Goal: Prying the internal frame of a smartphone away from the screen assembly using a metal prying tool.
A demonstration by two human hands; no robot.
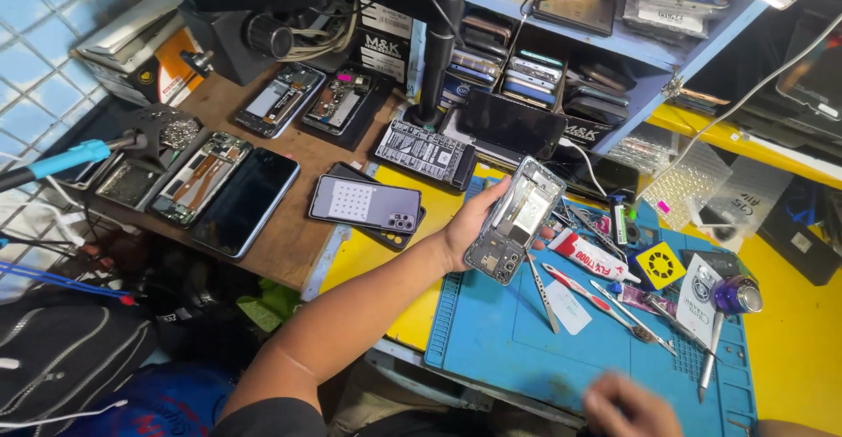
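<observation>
Left hand clamps the opened grey phone chassis; right hand, at 5 o'clock over the blue silicone mat, blurred, grip unclear.

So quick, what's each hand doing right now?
Left hand: closed around an opened phone, held above the blue mat.
Right hand: blurred at the mat's near edge; cannot tell whether it is open or holding anything.

Left hand raised, fingers curled in grip; right hand low, blurred.
</observation>
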